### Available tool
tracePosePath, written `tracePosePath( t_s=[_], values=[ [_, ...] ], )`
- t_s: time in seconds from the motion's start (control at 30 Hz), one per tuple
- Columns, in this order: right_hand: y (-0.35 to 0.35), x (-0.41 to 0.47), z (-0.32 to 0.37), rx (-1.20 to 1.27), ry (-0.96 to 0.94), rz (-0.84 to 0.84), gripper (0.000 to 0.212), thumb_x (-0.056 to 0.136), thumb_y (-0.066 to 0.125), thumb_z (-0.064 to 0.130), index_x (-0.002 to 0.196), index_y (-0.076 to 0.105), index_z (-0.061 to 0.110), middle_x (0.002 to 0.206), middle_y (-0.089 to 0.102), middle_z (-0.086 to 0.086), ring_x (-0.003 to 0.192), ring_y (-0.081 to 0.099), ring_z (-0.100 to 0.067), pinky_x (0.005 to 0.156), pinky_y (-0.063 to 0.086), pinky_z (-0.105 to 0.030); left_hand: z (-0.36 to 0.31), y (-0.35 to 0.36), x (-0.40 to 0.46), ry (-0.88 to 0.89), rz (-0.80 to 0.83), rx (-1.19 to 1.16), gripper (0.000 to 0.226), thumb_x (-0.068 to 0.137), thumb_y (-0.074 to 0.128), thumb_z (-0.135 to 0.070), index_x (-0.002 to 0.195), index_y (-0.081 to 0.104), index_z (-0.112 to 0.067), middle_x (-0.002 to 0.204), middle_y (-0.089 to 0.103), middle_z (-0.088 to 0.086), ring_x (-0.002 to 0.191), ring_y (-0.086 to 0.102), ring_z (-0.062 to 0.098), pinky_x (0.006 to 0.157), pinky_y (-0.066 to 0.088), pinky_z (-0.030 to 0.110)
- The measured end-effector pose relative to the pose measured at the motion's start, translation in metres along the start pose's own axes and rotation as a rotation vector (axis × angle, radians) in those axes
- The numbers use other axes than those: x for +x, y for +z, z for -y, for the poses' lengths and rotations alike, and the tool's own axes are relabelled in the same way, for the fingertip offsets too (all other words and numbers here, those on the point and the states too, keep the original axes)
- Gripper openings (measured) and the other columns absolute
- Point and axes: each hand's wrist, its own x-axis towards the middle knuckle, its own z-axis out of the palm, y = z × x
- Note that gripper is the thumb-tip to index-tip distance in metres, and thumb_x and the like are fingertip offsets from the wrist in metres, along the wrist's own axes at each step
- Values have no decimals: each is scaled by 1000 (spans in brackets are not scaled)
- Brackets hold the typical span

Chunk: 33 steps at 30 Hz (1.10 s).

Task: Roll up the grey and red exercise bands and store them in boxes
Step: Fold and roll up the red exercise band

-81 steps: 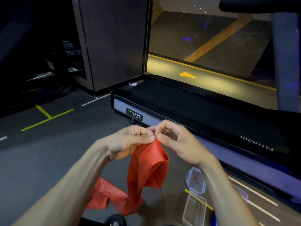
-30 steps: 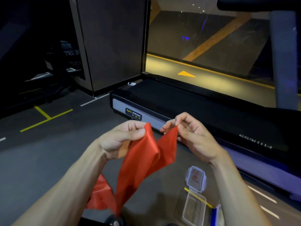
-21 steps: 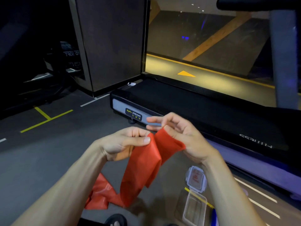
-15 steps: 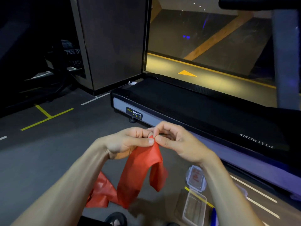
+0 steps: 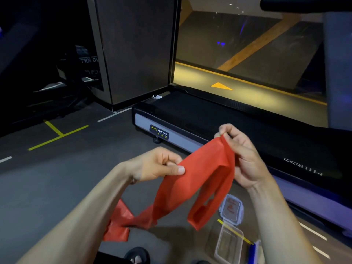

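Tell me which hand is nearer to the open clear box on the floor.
Right. The right hand, pinching the red band, appears more nearly above the clear box; the left hand grips the band farther off to the box's left.

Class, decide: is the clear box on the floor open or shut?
Open. The clear box has no cover on it, and its lid lies flat on the floor beside it.

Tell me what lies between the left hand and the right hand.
In the head view, a span of the red band stretches between the left hand and the right hand; each hand pinches it, and the rest hangs toward the floor.
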Motion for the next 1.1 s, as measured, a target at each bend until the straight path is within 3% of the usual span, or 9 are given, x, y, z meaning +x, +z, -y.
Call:
tracePosePath(
  t_s=[0.1,0.23,0.5,0.6,0.7,0.8,0.93,1.0,1.1],
  values=[
    [-1,1,-2,35,-7,-12,34,77,87,30,94,61,16,76,58,1,63,60,-6,60,54,-21,-3,5,4,51,-41,16,27,97,63,-4,75,66,-20,55,49,-20,54,39,-4,57,33,11],
    [-3,2,0,23,-14,-38,35,77,87,31,94,61,17,77,57,1,62,58,-6,59,53,-22,-4,6,4,65,-65,13,18,95,62,2,81,64,-9,56,60,-17,52,48,-7,57,38,8],
    [-9,0,0,-26,2,-89,35,77,87,35,94,61,18,74,55,1,62,56,-9,60,52,-23,0,5,3,48,-95,-36,9,88,71,-23,86,72,-14,64,55,4,57,43,6,56,36,18],
    [-12,-2,0,-26,1,-116,20,87,76,26,94,60,18,73,55,0,61,56,-8,59,53,-23,-1,4,1,25,-76,-61,9,90,72,-25,87,74,-17,72,58,11,64,48,13,58,38,20],
    [-18,-5,0,-83,17,-125,6,92,65,21,94,61,18,74,54,-2,61,55,-9,57,51,-22,-1,2,-1,9,-43,-81,11,91,72,-27,82,75,-22,64,55,-3,60,46,6,58,37,19],
    [-28,-9,-1,-223,59,-74,20,87,77,29,93,63,17,74,49,-7,59,49,-9,55,44,-19,0,-3,-6,23,8,-188,22,81,82,-41,76,72,-22,61,53,-10,56,45,1,55,35,16],
    [-31,-12,-7,-432,124,69,12,90,71,30,92,64,20,68,50,0,64,40,-11,62,33,-26,-4,-5,-11,103,81,-416,37,78,85,-44,79,63,-14,68,54,-1,58,51,7,57,36,21],
    [-23,-11,-12,-487,141,142,9,93,71,31,92,65,24,72,52,1,67,42,-10,65,35,-24,-8,0,-9,164,122,-512,36,80,83,-40,83,62,-11,69,55,4,59,53,11,57,36,24],
    [-4,-6,-19,-496,138,192,13,90,72,37,92,65,27,81,54,-5,74,45,-11,69,38,-23,-11,6,-7,227,91,-597,56,76,87,-38,90,53,4,66,44,24,62,56,26,60,40,33]
  ],
)
